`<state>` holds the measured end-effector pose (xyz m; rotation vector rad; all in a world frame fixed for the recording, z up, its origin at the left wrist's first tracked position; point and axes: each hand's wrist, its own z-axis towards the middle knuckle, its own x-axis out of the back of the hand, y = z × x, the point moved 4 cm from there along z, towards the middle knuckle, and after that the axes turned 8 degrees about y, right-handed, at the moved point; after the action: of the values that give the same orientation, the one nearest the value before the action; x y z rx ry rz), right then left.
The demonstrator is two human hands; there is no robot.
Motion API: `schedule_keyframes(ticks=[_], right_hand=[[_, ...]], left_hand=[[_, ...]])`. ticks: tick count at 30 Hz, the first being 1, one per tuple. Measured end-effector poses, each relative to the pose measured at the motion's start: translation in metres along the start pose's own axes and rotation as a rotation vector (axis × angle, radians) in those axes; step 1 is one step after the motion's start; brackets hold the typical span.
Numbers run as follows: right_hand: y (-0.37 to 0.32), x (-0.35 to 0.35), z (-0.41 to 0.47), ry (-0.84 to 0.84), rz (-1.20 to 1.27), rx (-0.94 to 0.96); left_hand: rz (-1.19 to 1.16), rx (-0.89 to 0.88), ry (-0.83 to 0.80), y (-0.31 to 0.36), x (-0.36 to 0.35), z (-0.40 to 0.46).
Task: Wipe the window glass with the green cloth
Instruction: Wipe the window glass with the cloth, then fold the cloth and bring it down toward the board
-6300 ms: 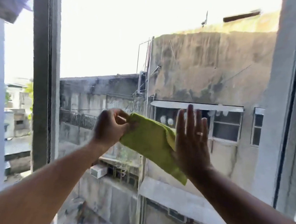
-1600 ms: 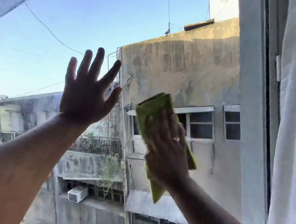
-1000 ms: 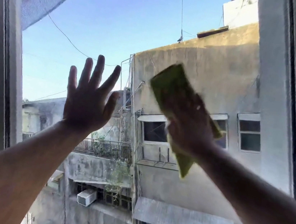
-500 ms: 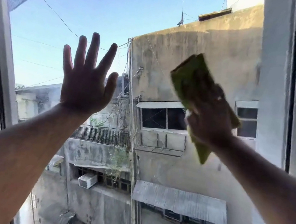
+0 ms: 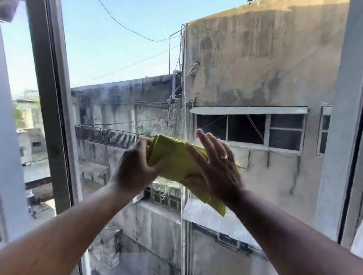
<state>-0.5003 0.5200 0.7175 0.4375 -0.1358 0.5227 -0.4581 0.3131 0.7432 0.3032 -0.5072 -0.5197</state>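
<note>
Cloth, green, folded before window glass; left hand grip pinches it; right hand flat, fingers spread.

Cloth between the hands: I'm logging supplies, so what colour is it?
Yellow-green, plain with no pattern; the cloth shows clearly in the head view.

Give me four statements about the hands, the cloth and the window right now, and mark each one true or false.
1. Both hands touch the green cloth. True.
2. The right hand is closed in a fist. False: its fingers are spread flat over the cloth.
3. A ring shows on the right hand. True.
4. The left hand is pressed open against the window glass. False: it grips the cloth's left end.
</note>
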Motion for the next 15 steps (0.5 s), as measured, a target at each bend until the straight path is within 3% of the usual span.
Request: schedule_keyframes(ticks=[3,6,8,11,13,15], right_hand=[[0.001,0.014,0.003,0.003,-0.058,-0.229],[-0.014,0.019,0.005,-0.13,0.146,-0.421],[-0.042,0.006,-0.002,-0.251,0.489,-0.527],[-0.129,-0.028,-0.027,-0.519,1.247,-0.849],[-0.218,-0.057,-0.06,-0.799,1.5,-1.022],[-0.317,-0.079,-0.109,-1.028,1.588,-1.198]], left_hand=[[-0.259,0.109,-0.166,0.01,-0.01,0.006],[-0.508,0.239,-0.368,-0.006,0.024,0.002],[-0.624,0.384,-0.45,-0.039,0.067,-0.018],[-0.647,0.67,-0.422,-0.117,0.13,-0.079],[-0.562,0.897,-0.343,-0.182,0.165,-0.148],[-0.483,1.155,-0.244,-0.247,0.196,-0.239]])
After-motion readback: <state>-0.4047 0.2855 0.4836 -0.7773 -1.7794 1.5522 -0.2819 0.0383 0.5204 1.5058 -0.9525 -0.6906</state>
